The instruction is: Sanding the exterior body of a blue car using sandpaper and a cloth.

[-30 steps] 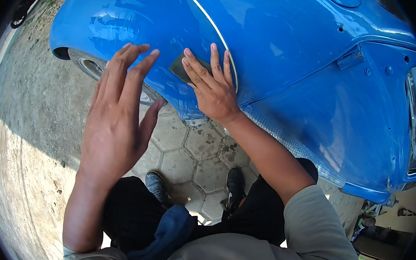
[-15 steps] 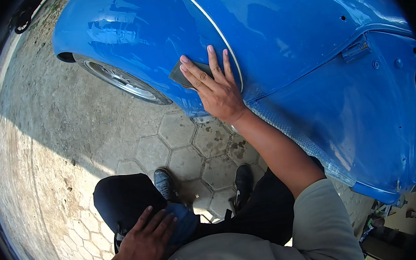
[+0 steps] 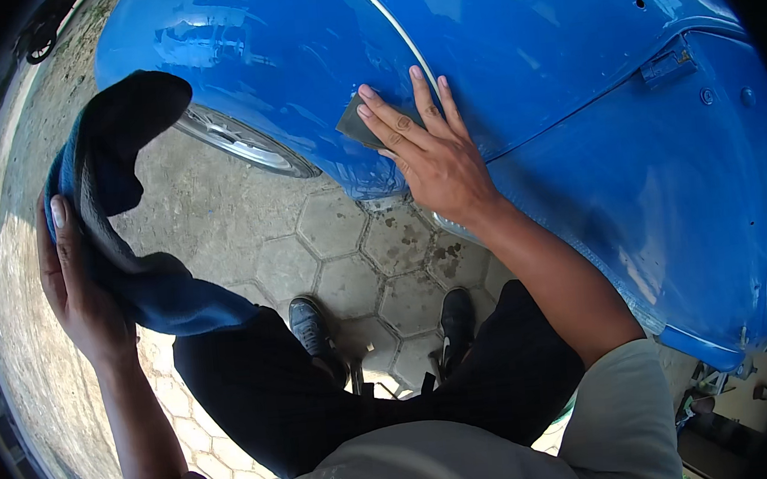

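Note:
A piece of dark grey sandpaper (image 3: 356, 122) lies against the blue car fender (image 3: 272, 77). My right hand (image 3: 440, 158) presses on it with fingers stretched out and spread, the outer ones reaching over the pale trim strip (image 3: 398, 27). Much of the sheet is hidden under the fingers. Over on the left, my left hand (image 3: 91, 298) grips a dark blue cloth (image 3: 148, 280). The cloth is raised in a curved, flapping shape, its top end in front of the fender and wheel, its lower end by my left knee.
The car wheel (image 3: 245, 142) sits under the fender. An angled blue panel with a hinge (image 3: 667, 66) extends on the right, with bubble wrap (image 3: 646, 313) along its lower edge. Hexagonal paving (image 3: 337, 225) lies around my shoes (image 3: 309, 326).
My left hand has swung up and outward from my lap with the cloth, lifting it off my left knee. My right hand stays on the sandpaper; the view has shifted slightly.

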Available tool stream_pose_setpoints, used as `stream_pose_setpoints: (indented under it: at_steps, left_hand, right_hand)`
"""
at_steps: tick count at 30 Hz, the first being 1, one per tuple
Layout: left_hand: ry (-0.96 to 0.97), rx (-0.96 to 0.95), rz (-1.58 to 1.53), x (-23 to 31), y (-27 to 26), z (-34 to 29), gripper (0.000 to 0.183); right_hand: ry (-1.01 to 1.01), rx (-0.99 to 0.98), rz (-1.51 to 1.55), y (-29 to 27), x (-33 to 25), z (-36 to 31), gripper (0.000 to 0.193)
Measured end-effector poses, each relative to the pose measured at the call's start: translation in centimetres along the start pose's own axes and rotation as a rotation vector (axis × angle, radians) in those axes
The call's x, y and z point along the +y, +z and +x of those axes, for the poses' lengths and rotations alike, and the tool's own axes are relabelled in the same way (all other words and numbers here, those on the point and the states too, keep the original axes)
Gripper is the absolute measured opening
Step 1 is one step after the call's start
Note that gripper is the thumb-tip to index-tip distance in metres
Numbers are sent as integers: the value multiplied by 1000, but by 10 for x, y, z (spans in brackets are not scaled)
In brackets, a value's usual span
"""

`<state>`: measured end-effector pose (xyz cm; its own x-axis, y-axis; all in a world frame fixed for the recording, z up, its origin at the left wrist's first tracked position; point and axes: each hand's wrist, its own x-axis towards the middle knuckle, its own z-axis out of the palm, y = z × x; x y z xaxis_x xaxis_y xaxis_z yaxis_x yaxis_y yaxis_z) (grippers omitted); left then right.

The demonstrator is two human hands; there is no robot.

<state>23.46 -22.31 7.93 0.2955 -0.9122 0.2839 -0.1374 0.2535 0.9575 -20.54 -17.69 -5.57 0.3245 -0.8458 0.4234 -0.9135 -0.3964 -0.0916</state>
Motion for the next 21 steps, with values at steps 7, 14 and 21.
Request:
stream_pose_setpoints:
  at_steps: [7, 14, 21]
  left_hand:
    - [882, -219, 610, -41, 171, 128, 48]
    - [1055, -241, 744, -87, 209, 64, 51]
    - [1391, -957, 1045, -144, 228, -52, 77]
  right_hand:
    - [253, -203, 285, -75, -38, -51, 44]
    - [341, -542, 643, -82, -24, -63, 37]
    - [325, -889, 862, -103, -18, -51, 39]
